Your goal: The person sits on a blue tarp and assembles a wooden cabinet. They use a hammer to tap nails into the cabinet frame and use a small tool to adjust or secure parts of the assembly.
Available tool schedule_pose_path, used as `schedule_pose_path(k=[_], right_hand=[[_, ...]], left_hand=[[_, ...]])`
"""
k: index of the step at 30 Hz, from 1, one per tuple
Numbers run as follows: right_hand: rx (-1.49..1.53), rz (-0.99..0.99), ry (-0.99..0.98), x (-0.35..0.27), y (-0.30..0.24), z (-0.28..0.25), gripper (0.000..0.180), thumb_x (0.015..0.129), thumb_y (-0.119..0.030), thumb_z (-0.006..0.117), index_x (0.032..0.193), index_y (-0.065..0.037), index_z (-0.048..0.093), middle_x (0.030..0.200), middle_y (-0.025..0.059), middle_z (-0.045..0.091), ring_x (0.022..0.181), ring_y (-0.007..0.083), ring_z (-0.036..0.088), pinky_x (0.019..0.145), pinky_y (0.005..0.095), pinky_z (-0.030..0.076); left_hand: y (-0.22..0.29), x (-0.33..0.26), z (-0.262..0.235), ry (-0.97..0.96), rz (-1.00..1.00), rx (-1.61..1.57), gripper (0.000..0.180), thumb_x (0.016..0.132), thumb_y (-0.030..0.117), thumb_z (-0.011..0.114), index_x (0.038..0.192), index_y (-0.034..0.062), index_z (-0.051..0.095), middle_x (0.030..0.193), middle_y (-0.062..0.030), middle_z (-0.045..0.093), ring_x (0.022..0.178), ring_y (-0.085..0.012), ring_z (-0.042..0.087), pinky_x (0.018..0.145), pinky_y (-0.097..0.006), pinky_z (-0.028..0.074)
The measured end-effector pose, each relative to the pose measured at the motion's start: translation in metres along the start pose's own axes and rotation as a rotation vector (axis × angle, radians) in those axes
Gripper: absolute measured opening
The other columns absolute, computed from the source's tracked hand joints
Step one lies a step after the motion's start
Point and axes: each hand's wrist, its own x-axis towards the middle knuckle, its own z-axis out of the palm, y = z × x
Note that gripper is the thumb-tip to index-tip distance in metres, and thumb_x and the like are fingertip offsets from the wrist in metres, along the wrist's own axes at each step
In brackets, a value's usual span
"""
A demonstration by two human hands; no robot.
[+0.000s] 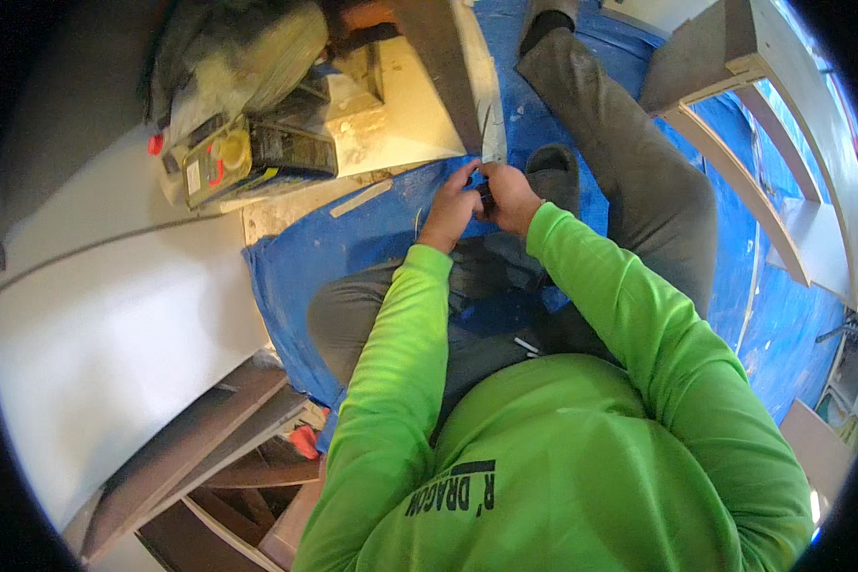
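My left hand (451, 210) and my right hand (511, 196) meet in front of me, both closed around a small dark object (486, 195) that is mostly hidden by the fingers. They sit right below the lower end of a pale board (462, 67) that runs away from me. Both arms wear bright green sleeves. I am sitting on a blue tarp (362, 238), my grey-trousered legs (639, 172) spread to either side of the hands.
A yellow and black tool case (248, 157) and a bundled plastic sheet (248, 57) lie at the upper left. A large white panel (105, 324) fills the left. Brown boards (200, 448) stack at the lower left. White framed shelving (772, 172) stands on the right.
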Motion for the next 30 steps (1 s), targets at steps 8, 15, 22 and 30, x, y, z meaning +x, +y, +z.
schedule_pose_path(k=[8,15,22,30], right_hand=[[0.521,0.104,-0.051,-0.023,-0.017,0.034,0.026,0.103,-0.027,0.048,0.105,-0.004,0.060,0.095,0.0107,0.065,0.086,0.0242,0.062,0.080,0.0395,0.051],[0.543,0.096,-0.004,-0.020,-0.014,0.034,0.036,0.101,-0.032,0.050,0.110,0.002,0.060,0.104,0.0162,0.065,0.094,0.0251,0.062,0.085,0.0398,0.049],[0.468,0.149,0.072,-0.023,-0.029,0.032,0.047,0.096,-0.035,0.053,0.113,0.009,0.059,0.109,0.0236,0.063,0.098,0.0311,0.061,0.082,0.0433,0.048],[0.489,0.168,0.104,-0.035,-0.043,0.038,0.050,0.094,-0.034,0.053,0.116,0.011,0.058,0.111,0.0260,0.064,0.099,0.0343,0.062,0.083,0.0445,0.048]], left_hand=[[0.007,-0.021,0.008,0.235,0.270,0.609,0.070,0.080,0.007,0.057,0.147,0.0005,0.037,0.132,-0.0260,0.057,0.127,-0.0382,0.052,0.105,-0.039,0.043],[0.033,-0.015,0.026,0.267,0.202,0.746,0.034,0.088,0.019,0.059,0.116,-0.0004,0.059,0.097,-0.0268,0.065,0.094,-0.0465,0.061,0.080,-0.051,0.049],[0.044,-0.006,0.031,0.248,0.070,0.772,0.032,0.088,0.020,0.059,0.112,-0.0012,0.060,0.097,-0.0293,0.066,0.091,-0.0479,0.063,0.077,-0.053,0.050],[0.047,-0.005,0.023,0.206,0.024,0.789,0.035,0.088,0.020,0.060,0.116,-0.0006,0.060,0.099,-0.0278,0.067,0.094,-0.0441,0.065,0.079,-0.048,0.051]])
